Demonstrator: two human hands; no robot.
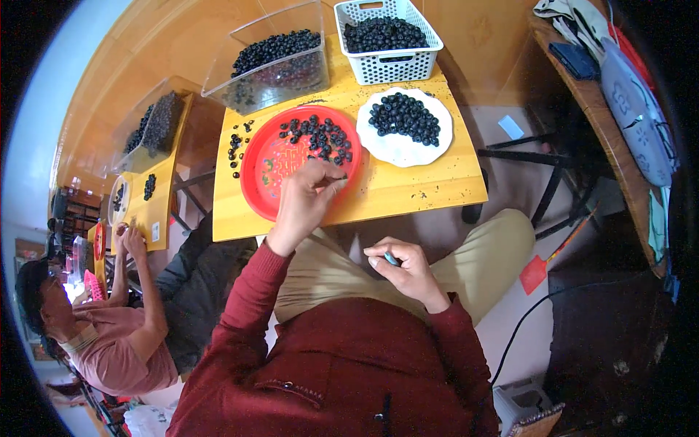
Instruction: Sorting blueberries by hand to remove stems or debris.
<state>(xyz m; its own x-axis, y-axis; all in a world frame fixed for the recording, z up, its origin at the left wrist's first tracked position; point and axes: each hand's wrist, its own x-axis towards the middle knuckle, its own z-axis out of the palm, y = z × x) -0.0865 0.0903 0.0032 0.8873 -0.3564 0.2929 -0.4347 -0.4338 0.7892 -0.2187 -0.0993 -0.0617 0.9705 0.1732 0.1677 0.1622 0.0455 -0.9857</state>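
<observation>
My left hand (306, 200) is over the near right part of a round red tray (251, 171). Its fingers are pinched, with what looks like a small black ball at the tips. More black, bead-like balls (320, 138) lie in the tray's far right half, with small scraps on its patterned bottom. Closer to my body, my right hand (409, 273) is closed round a small teal tool (392, 258); most of it is hidden by the fingers. A white scalloped plate (389, 149), right of the tray, carries a heap of the same balls (408, 116).
Behind stand a clear plastic bin (218, 80) and a white perforated basket (393, 69), both holding black balls. Loose balls (234, 149) and crumbs dot the yellow table (429, 182). A co-worker (116, 335) sits at another table on the left. A cluttered wooden ledge (582, 95) stands right.
</observation>
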